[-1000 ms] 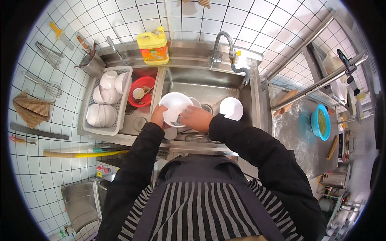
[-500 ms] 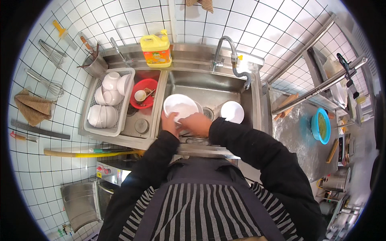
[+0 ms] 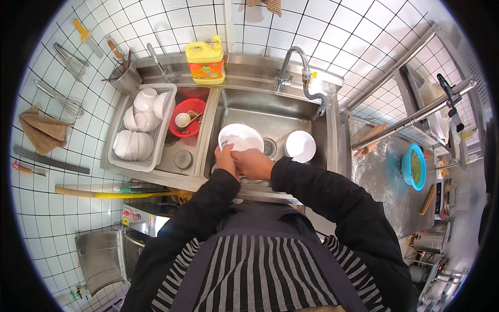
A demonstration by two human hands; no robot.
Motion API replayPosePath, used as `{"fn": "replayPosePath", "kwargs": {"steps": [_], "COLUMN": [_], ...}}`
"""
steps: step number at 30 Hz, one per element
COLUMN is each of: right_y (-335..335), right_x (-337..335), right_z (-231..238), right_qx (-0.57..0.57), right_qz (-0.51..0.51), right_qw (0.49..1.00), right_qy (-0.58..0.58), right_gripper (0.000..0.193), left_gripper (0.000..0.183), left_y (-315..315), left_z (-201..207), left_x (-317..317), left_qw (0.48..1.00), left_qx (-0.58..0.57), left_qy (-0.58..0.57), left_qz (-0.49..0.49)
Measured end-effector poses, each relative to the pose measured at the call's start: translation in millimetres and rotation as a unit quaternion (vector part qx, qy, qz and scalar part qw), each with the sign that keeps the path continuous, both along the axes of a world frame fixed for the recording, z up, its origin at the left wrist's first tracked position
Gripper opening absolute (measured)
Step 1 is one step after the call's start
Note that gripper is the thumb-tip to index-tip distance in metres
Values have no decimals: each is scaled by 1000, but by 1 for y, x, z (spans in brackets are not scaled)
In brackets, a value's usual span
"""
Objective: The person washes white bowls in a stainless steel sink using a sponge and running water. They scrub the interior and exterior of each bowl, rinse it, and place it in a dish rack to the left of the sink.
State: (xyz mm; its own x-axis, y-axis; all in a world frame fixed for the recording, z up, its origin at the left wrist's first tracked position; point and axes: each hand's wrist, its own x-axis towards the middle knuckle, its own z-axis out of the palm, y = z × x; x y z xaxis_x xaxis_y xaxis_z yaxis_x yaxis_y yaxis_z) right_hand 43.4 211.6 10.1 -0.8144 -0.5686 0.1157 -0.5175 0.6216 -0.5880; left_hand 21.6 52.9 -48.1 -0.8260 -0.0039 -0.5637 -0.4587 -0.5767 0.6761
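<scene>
the left hand (image 3: 227, 160) has moved round the bowl (image 3: 242, 135) and now pinches its near rim. the right hand (image 3: 255, 163) is up against it; i can't tell its grip. the bowl, near the left edge of the sink (image 3: 262, 104), seems not done with yet.

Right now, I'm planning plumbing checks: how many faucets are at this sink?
2. The left faucet stands behind the left basin, the right faucet behind the right basin. None seem hidden.

bowl (image 3: 243, 136): white | basin (image 3: 185, 103): red | jug (image 3: 205, 62): yellow, orange label | apron (image 3: 260, 270): black-grey stripes
</scene>
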Motion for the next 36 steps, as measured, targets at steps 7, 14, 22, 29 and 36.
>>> {"fn": "replayPosePath", "kwargs": {"steps": [7, 14, 22, 29, 36], "right_y": [1, 0, 2, 2, 8], "right_x": [-1, -4, 1, 1, 4], "right_z": [13, 21, 5, -6, -4], "right_qx": [194, 176, 7, 303, 166], "right_qz": [77, 92, 8, 80, 134], "right_qw": [977, 978, 998, 950, 977], "right_qy": [51, 60, -61, 21, 25], "right_gripper": [20, 14, 22, 37, 27], "left_gripper": [59, 58, 57, 63, 60], "left_y": [-13, -20, -25, -21, -18], "left_z": [2, 8, -29, 23, 9], "left_x": [-16, -9, -7, -5, 7], "left_qw": [996, 993, 992, 986, 989], "left_qx": [-43, 29, 46, 3, 9], "left_qy": [-17, -56, -75, -86, -113], "left_qz": [-81, -103, -89, -140, -98]}}
